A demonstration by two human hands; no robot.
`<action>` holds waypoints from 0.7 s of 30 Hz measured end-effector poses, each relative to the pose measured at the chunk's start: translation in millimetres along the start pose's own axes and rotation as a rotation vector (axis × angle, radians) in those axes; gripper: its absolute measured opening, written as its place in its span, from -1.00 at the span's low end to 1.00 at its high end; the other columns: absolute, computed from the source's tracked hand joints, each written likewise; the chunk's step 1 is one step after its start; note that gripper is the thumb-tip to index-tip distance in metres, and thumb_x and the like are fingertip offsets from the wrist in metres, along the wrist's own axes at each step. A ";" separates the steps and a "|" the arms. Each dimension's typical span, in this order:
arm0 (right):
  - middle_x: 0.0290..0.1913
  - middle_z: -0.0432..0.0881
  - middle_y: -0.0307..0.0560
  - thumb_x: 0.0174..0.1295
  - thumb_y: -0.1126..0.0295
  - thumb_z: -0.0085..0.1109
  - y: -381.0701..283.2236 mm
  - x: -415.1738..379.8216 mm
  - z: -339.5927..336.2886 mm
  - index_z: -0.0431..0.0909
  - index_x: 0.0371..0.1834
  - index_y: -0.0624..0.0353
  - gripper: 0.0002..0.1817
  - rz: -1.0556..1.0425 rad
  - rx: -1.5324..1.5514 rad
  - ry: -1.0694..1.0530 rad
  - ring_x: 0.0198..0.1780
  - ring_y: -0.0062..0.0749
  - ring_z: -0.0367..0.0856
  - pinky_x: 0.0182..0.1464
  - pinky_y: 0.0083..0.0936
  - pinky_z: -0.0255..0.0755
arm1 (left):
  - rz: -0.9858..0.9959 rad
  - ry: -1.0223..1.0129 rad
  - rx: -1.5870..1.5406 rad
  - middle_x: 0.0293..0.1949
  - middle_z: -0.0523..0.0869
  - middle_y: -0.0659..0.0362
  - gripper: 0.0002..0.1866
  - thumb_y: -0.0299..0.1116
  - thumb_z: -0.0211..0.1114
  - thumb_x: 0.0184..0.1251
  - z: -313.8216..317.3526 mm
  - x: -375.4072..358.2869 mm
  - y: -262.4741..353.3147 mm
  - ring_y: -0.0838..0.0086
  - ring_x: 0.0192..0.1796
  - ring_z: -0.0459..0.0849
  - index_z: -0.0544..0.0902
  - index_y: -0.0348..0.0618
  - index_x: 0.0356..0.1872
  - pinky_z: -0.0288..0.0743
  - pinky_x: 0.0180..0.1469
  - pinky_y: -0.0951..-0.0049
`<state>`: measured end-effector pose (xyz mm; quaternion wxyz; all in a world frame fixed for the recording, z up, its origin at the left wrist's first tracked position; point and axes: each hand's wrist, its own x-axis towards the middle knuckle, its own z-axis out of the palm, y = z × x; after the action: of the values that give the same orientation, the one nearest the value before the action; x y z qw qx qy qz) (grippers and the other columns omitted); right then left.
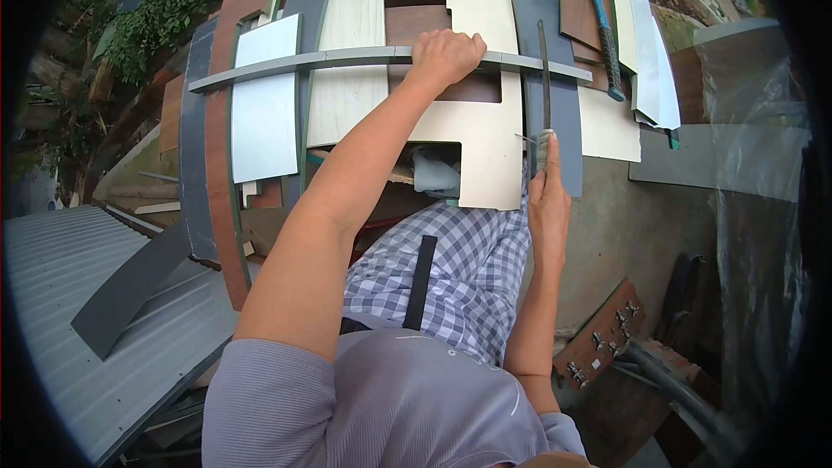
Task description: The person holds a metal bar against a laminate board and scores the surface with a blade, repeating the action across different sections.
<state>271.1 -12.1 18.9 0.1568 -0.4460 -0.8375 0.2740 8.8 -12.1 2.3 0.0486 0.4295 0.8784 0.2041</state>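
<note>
A long grey metal bar [347,57] lies crosswise over the boards, with several thin marks along its length. My left hand [448,56] is closed over the bar right of its middle, pressing it from above. In my right hand [549,208] is a long, thin, dark blade [544,78] with a wrapped handle, its index finger stretched along the handle. The blade points away from me and overlaps the bar near its right end. Under the bar there, a dark grey board [555,134] runs lengthwise. A cream panel [490,147] with cut-outs lies beside it.
A claw hammer [604,35] with a blue and black handle rests on boards at the right. White and brown panels [267,121] overlap at the left. Corrugated metal sheeting [130,295] is at lower left. A board with metal fittings [607,334] lies at lower right.
</note>
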 end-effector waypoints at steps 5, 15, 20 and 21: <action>-0.32 0.60 0.28 0.31 0.44 -0.15 -29.8 54.7 -7.3 0.10 0.44 -0.17 -0.40 0.051 -0.036 -0.079 -0.30 0.16 0.58 -0.22 -0.04 0.36 | -0.007 0.025 -0.007 -0.50 0.68 -0.14 -0.46 -0.15 -0.18 0.28 0.6 2.4 0.8 0.01 -0.38 0.68 0.70 -0.28 -0.58 0.53 -0.16 0.15; -0.29 0.60 0.30 0.31 0.44 -0.14 -7.1 7.9 0.2 0.07 0.46 -0.19 -0.38 0.021 -0.010 -0.012 -0.30 0.16 0.58 -0.22 -0.06 0.37 | -0.015 -0.011 -0.018 -0.48 0.69 -0.13 -0.46 -0.14 -0.18 0.28 -3.9 1.8 1.7 0.01 -0.36 0.68 0.70 -0.27 -0.58 0.52 -0.16 0.14; -0.25 0.61 0.31 0.30 0.45 -0.14 -2.6 -11.3 -5.2 0.09 0.45 -0.19 -0.39 0.031 0.025 -0.021 -0.26 0.16 0.60 -0.19 -0.07 0.37 | -0.002 0.037 -0.020 -0.52 0.68 -0.13 -0.46 -0.14 -0.18 0.27 2.9 2.5 -1.1 0.01 -0.41 0.67 0.68 -0.28 -0.62 0.53 -0.21 0.13; -0.25 0.61 0.31 0.30 0.45 -0.14 -8.8 -1.9 -6.5 0.09 0.45 -0.19 -0.39 0.026 0.026 -0.019 -0.26 0.16 0.60 -0.19 -0.07 0.37 | -0.002 0.042 -0.018 -0.52 0.68 -0.13 -0.46 -0.14 -0.18 0.27 2.0 3.4 -1.3 0.01 -0.41 0.67 0.68 -0.28 -0.62 0.53 -0.21 0.13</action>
<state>269.6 -15.6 29.3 0.1510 -0.4523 -0.8294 0.2912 6.2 -9.5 0.3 0.0344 0.4240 0.8776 0.2210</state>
